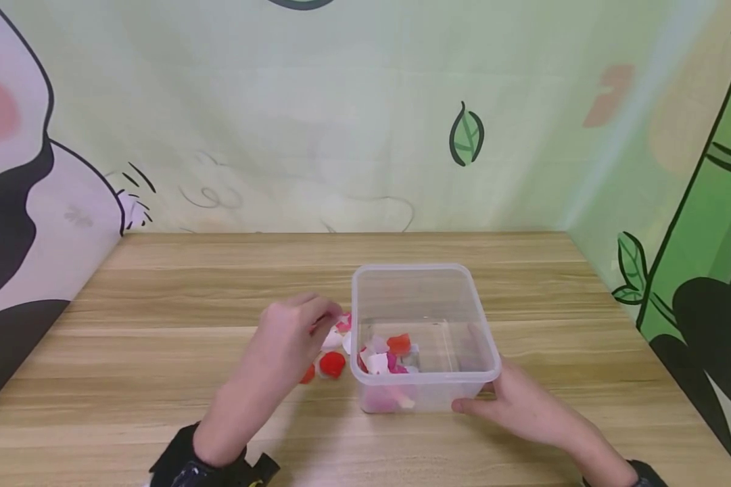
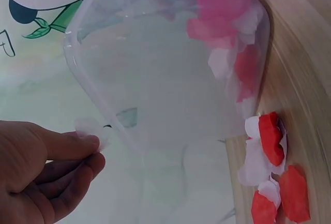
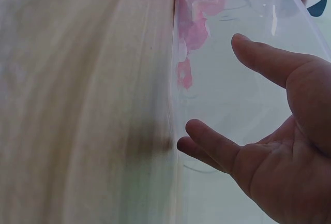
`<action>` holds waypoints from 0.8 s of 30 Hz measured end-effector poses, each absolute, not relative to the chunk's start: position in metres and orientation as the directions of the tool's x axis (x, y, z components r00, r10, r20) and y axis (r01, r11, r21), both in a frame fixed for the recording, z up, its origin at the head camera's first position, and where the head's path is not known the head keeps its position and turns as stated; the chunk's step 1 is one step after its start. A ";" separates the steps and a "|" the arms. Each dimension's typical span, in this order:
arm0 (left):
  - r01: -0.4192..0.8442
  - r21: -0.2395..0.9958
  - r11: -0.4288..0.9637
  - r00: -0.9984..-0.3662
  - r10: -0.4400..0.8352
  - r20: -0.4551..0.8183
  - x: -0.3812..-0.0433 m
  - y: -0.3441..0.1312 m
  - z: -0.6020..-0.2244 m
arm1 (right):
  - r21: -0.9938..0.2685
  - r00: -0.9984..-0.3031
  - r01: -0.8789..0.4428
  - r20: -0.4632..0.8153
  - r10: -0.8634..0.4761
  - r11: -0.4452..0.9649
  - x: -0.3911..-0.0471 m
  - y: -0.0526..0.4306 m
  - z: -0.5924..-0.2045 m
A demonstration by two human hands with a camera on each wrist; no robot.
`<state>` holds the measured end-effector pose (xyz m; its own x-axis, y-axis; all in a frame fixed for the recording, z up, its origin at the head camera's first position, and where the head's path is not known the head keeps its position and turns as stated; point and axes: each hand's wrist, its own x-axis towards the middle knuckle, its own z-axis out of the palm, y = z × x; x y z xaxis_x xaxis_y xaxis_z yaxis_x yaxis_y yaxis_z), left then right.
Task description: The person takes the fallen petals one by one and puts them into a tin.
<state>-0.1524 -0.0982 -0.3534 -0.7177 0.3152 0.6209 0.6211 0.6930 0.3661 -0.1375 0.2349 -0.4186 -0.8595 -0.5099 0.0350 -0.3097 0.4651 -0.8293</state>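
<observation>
A clear plastic box (image 1: 426, 396) stands on the table with pink, white and red petals (image 1: 395, 358) gathered at its left end. My left hand (image 1: 292, 331) is raised just left of the box. In the left wrist view its thumb and forefinger pinch a thin whitish petal (image 2: 89, 125) beside the box's rim. Spread around the box's near right corner, my right hand (image 1: 523, 409) steadies it with thumb and fingers extended. In the right wrist view those fingers (image 3: 217, 144) lie against the clear wall.
Red petals (image 1: 332, 364) and white petals (image 1: 331, 339) lie loose on the wooden table (image 1: 189, 291) left of the box, partly behind the left hand. A printed cloth backdrop (image 1: 316, 135) rises behind the table and along both sides.
</observation>
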 end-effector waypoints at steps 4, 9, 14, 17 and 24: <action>0.650 0.351 0.674 -0.680 0.309 0.665 -0.149 -0.094 -0.350 | -0.830 -0.861 -0.307 0.033 -0.508 0.466 -0.138 0.235 -0.419; 0.678 0.342 0.651 -0.649 0.312 0.694 -0.144 -0.089 -0.349 | -0.831 -0.862 -0.309 0.039 -0.506 0.463 -0.138 0.235 -0.419; 0.715 0.320 0.621 -0.610 0.333 0.719 -0.140 -0.083 -0.349 | -0.833 -0.859 -0.313 0.043 -0.510 0.457 -0.137 0.235 -0.420; 0.734 0.308 0.606 -0.592 0.347 0.727 -0.139 -0.080 -0.350 | -0.836 -0.858 -0.312 0.044 -0.512 0.451 -0.137 0.235 -0.420; 0.758 0.290 0.585 -0.576 0.390 0.719 -0.137 -0.074 -0.353 | -0.834 -0.859 -0.314 0.047 -0.509 0.454 -0.137 0.234 -0.419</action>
